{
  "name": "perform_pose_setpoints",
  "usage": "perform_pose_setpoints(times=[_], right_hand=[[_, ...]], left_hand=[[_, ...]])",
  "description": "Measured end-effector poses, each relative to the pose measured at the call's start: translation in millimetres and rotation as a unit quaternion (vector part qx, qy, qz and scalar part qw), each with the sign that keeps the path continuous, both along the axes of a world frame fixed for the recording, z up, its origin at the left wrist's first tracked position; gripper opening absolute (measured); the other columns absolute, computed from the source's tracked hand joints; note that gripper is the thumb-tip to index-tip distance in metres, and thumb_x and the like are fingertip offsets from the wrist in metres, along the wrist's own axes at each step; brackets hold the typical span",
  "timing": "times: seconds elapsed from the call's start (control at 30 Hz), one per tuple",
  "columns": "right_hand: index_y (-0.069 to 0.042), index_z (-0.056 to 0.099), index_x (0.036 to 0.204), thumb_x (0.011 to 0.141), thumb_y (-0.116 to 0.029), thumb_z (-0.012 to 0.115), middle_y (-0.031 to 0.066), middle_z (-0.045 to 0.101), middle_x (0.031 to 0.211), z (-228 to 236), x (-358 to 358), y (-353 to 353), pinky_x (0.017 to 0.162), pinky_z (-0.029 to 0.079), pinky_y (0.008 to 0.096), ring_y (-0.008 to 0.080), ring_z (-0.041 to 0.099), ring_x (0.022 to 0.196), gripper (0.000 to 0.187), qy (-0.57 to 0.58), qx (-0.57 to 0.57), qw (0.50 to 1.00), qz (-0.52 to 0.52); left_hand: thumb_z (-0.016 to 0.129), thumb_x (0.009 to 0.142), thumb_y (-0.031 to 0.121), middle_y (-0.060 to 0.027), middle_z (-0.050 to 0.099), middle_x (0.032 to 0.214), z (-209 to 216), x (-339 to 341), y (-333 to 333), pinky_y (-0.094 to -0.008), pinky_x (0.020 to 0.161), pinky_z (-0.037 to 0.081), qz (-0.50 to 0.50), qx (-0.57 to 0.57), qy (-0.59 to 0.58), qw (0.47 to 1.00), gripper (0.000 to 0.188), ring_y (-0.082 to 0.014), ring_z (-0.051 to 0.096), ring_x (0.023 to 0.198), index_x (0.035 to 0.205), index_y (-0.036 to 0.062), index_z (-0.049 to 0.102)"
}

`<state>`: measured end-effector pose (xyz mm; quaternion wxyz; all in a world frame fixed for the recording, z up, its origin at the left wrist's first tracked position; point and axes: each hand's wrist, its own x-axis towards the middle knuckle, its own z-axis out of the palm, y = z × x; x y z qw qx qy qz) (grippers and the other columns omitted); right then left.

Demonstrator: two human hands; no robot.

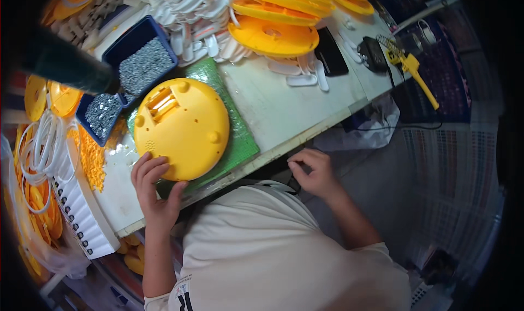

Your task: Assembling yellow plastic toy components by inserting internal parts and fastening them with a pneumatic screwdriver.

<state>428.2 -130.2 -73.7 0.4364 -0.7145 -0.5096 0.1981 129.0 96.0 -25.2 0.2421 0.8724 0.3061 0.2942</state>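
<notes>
A yellow round plastic casing (188,128) lies on a green padded sheet (240,139), its open slotted compartment (162,104) facing up toward the far left. Along its near left rim, my left hand (153,188) holds it, fingertips bent over the edge and thumb against the near side. My right hand (316,172) hangs just off the table's front edge, away from the casing. Its fingers are curled in, and whatever they may hold is hidden. Beyond the casing are blue bins of small metal screws (146,65).
A dark cylindrical tool (71,62) juts in from the upper left. White plastic pieces (191,8) and stacked yellow discs (273,35) fill the table's back. A black phone (331,51) lies farther right. Small orange parts (91,161) and white cables (41,147) are at left.
</notes>
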Motion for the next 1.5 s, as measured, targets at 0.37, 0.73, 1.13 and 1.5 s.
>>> perform_pose_setpoints(times=[0.37,0.73,1.13,1.5], right_hand=[[-0.002,0.068,0.125,0.096,-0.037,0.064,0.0291,0.066,0.124,-134,-10,6,0.103,0.048,0.0562,0.0496,0.061,0.116,0.046,-0.186,-0.119,0.975,-0.008],[0.002,0.071,0.125,0.096,-0.027,0.073,0.0235,0.075,0.114,36,36,-17,0.099,0.054,0.0436,0.0374,0.071,0.110,0.042,0.035,-0.330,0.937,0.111],[0.004,0.034,0.160,0.096,-0.076,0.056,0.0176,0.051,0.155,191,-13,258,0.119,0.035,0.0398,0.0253,0.047,0.144,0.104,0.052,0.194,0.950,0.237],[0.003,0.048,0.147,0.085,-0.077,0.072,0.0108,0.066,0.120,177,-33,278,0.105,0.052,0.0398,0.0164,0.066,0.107,0.104,0.319,0.068,0.898,0.295]], left_hand=[[0.088,0.083,0.023,-0.0125,0.068,0.129,-13,-4,1,-0.0501,0.119,0.035,-0.004,0.028,-0.004,1.000,0.048,-0.0394,0.051,0.138,0.120,0.0059,0.063],[0.077,0.090,0.015,-0.0147,0.071,0.118,-6,-10,13,-0.0511,0.113,0.042,-0.005,0.005,-0.041,0.999,0.028,-0.0379,0.059,0.126,0.113,0.0033,0.066],[0.079,0.092,0.019,-0.0216,0.065,0.131,32,28,82,-0.0420,0.106,0.049,0.059,-0.153,0.022,0.986,0.053,-0.0373,0.063,0.122,0.136,-0.0016,0.057],[0.090,0.080,0.024,-0.0200,0.062,0.137,29,27,81,-0.0433,0.110,0.047,0.076,-0.195,0.011,0.978,0.074,-0.0376,0.059,0.127,0.142,0.0014,0.055]])
